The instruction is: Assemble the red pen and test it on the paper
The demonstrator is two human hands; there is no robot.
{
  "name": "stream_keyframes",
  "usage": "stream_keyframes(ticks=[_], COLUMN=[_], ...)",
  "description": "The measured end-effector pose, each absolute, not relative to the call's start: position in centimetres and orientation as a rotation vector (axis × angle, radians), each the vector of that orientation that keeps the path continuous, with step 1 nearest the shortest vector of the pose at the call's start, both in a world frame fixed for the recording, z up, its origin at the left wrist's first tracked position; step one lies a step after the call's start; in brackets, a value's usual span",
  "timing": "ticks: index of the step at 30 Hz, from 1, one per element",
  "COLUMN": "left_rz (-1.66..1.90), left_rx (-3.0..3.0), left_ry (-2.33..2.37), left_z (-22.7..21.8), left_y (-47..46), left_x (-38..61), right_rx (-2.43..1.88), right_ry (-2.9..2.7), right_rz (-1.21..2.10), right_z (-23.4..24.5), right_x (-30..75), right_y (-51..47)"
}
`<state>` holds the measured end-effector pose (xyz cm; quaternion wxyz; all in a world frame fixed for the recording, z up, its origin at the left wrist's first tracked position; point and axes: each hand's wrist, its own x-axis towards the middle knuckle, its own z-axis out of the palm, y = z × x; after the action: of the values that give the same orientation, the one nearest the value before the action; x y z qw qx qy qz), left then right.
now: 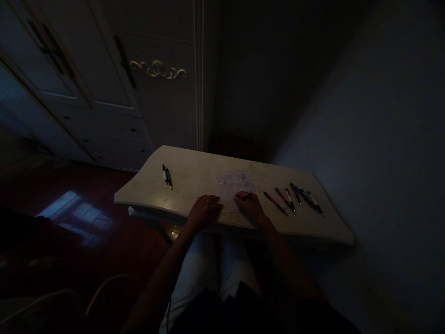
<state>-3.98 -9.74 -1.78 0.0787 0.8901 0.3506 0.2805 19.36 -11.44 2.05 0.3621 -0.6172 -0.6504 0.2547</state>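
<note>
A sheet of paper covered in dense marks (227, 185) lies on the pale table (194, 169) in front of me. My right hand (253, 208) is closed around a red pen (245, 196), over the right part of the sheet. My left hand (204, 212) rests with fingers extended at the sheet's lower left edge and holds nothing. The pen's tip is too dark to make out. To the right of my right hand lie several pens, among them a red pen (276, 203) and a white-and-black pen (315, 204).
A white-and-black pen (164, 174) and a green pen (168, 178) lie together on the table's left part. A cabinet (163, 111) stands behind at the left, and a wall (382, 153) is close on the right. The room is dim.
</note>
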Motion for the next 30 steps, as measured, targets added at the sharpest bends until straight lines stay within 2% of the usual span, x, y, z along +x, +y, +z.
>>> stream_keyframes(ticks=[11, 21, 27, 30], left_rz=[0.860, 0.866, 0.899, 0.942], left_rx=[2.677, 2.633, 2.605, 2.567], left_ry=[1.042, 1.045, 1.035, 1.039], left_z=[-2.1, -1.4, -1.9, -2.1], left_y=[-9.7, -9.9, -9.7, -9.6], left_x=[-4.0, -3.9, -4.0, -4.0], right_rx=[-1.568, -1.776, -1.522, -1.521], right_ry=[-1.721, -1.619, -1.354, -1.414], right_rz=[0.658, 0.345, 0.589, 0.525], right_z=[1.8, 1.4, 0.5, 0.6], right_x=[20.5, 21.7, 23.1, 24.0], right_y=[-11.1, -11.0, -13.2, -14.5])
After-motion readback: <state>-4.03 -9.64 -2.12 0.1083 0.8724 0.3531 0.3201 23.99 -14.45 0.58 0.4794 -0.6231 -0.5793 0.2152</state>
